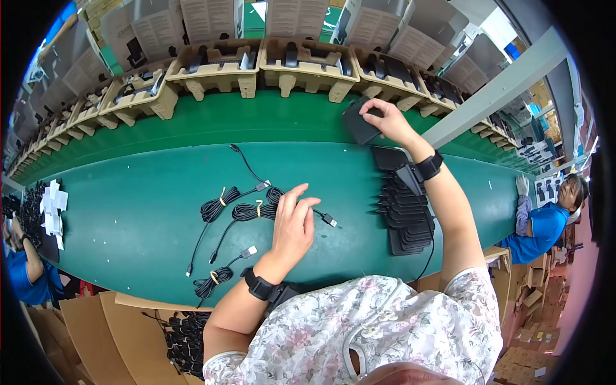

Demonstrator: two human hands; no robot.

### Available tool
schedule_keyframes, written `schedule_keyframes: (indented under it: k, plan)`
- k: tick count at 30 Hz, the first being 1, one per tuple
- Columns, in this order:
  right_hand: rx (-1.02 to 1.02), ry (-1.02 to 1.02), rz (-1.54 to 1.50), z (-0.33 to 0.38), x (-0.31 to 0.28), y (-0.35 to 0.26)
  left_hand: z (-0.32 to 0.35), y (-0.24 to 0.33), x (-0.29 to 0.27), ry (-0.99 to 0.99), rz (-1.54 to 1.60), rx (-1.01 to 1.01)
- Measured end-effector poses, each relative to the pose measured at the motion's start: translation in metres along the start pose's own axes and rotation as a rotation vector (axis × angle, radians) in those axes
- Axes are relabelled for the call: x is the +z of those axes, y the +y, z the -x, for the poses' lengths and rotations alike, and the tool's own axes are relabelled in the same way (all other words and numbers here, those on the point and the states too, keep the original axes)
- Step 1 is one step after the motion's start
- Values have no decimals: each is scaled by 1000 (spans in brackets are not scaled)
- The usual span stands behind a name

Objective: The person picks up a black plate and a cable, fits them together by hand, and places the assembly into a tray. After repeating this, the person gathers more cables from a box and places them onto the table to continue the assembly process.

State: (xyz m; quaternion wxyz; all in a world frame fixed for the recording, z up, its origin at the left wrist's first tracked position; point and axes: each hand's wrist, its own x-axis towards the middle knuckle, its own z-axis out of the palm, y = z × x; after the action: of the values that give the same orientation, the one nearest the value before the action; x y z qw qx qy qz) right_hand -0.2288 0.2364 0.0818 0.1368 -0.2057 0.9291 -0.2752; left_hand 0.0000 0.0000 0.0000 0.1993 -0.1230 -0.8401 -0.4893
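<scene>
Left hand: the left hand [294,226] lies on the green table [128,218] near the front edge, palm down, fingers spread and loose; its grip is open, the fingertips resting on a coiled black cable [256,210] bound with a yellow tie.
Cable under the hand: it lies mid-table, its plug end [328,221] sticking out just right of the fingers.
Other cables: a second tied coil [218,204] lies just left of the first, a third coil [213,278] nearer the front edge; loose leads run from them across the table.
Right hand: the right hand [387,122] is stretched to the far side of the table, its grip closed on a flat black pad [359,122], fingers over the pad's top edge and thumb beneath.
Pad in hand: tilted, raised off the table, just in front of the row of trays.
Stack: a fanned row of the same black pads [405,208] lies on the table below the right forearm, well right of the cables.
Wrists: each carries a black band [259,285].
Trays: tan moulded pulp trays [308,64] line the far edge, holding dark parts.
Front: cardboard boxes [96,333], one with a heap of black cables [186,340].
Others: a person in blue [539,228] at the right end, another in blue [25,273] at the left.
</scene>
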Motion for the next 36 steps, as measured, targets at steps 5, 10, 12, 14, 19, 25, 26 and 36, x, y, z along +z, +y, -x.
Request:
schedule_keyframes:
  k: [5, 10, 12, 14, 19, 25, 26, 36]
  plan:
    - [-13, 8, -567, 19, 1, -75, 5, 0, -7, 22, -5, 46]
    - [-380, 172, -235, -9, 6, -88, 5, -3, -4, 49, 6, 74]
    - [-419, 236, -120, -27, 2, -93, 5, -3, -6, 52, 11, 79]
    - [-316, 559, 115, -44, -10, -100, 7, -1, -9, 19, -2, 74]
    - [-61, 776, 77, -108, -47, -66, 13, -8, -8, -97, -139, 124]
    - [59, 778, -15, -160, -42, -20, 14, -4, -14, -106, -136, 86]
    - [59, 770, -15, -166, -43, -15, 14, -4, -14, -107, -128, 82]
    - [-97, 780, 648, -153, -10, -43, 11, -3, -15, -71, 91, 101]
